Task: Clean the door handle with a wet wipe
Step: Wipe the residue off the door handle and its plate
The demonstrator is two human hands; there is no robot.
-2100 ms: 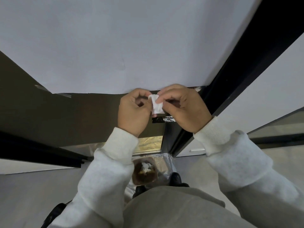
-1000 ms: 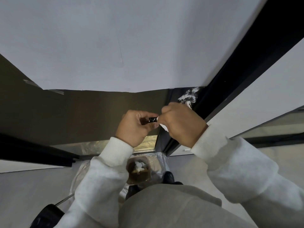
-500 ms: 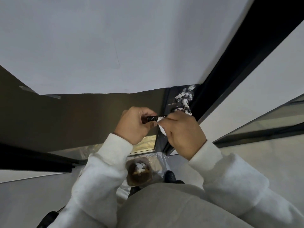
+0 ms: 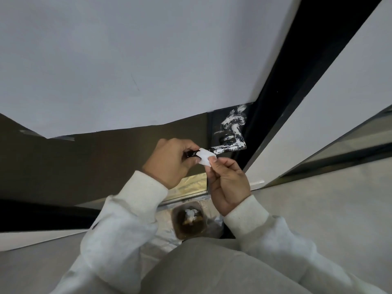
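Note:
A black lever door handle (image 4: pixel 228 147) sticks out from the dark door edge, smeared with white residue along its shaft and base. My left hand (image 4: pixel 169 161) is closed around the handle's free left end. A small white wet wipe (image 4: pixel 205 157) rests against the handle just right of that grip. My right hand (image 4: pixel 228 183) pinches the wipe's lower corner between thumb and fingertips, just below the handle.
A white door panel (image 4: pixel 127 60) fills the upper view, with a black frame (image 4: pixel 282 77) running diagonally on the right. On the floor below sits a brown container (image 4: pixel 189 223) holding white scraps, on clear plastic sheeting (image 4: pixel 163 234).
My right hand dropped off the handle and turned palm-up, exposing the wipe and the smeared handle. The left hand stays on the handle's end. The view tilted slightly.

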